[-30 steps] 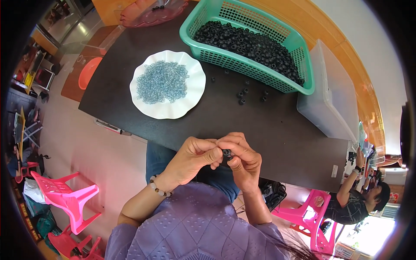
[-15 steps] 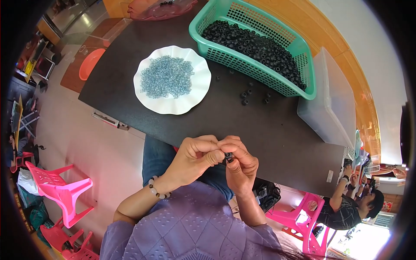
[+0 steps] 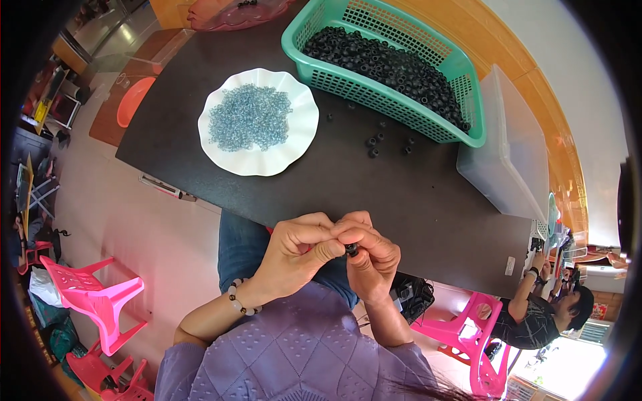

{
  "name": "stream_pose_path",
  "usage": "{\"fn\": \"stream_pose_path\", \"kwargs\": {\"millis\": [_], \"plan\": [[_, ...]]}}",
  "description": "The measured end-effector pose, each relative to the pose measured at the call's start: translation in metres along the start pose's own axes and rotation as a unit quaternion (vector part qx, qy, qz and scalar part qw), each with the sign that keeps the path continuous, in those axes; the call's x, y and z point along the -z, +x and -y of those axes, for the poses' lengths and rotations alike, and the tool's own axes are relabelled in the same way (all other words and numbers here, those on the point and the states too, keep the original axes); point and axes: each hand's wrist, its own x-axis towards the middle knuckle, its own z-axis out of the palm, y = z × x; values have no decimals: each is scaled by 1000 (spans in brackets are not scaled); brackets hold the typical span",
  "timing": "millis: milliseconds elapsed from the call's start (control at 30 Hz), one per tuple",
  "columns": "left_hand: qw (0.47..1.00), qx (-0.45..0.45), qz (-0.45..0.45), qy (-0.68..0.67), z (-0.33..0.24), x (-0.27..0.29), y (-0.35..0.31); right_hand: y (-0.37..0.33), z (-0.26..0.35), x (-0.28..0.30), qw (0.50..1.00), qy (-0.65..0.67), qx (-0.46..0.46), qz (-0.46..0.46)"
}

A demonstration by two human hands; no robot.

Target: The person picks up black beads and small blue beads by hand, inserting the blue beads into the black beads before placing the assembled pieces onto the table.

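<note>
From afar I've the right hand [image 3: 376, 262] pinching a black piece [image 3: 351, 250], left hand [image 3: 291, 252] bunched alongside, perhaps bracing, its own hold unclear.

From the head, a wide fisheye faces down toward the hands [image 3: 296, 252].

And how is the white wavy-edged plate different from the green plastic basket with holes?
The white wavy-edged plate is roundish; the green plastic basket is long and bigger. The plate is shallow, while the basket has tall walls full of holes. The plate holds tiny see-through bluish pieces; the basket holds small black pieces. Both sit on the dark brown table.
</note>
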Motion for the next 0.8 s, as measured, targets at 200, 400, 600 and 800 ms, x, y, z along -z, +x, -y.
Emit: {"fn": "stream_pose_path", "kwargs": {"millis": [200,400,600,800], "plan": [[999,33,-8,-17,-3,-4,-1,-1,-1,0,1000,-13,9,-15],[999,31,-20,-29,-1,-8,-1,-1,-4,-2,999,-24,18,-41],[998,26,-14,-51,0,-9,9,8,-6,13,1000,8,19,20],[995,56,-22,-74,2,-6,17,14,-2,16,992,109,-46,33]]}}
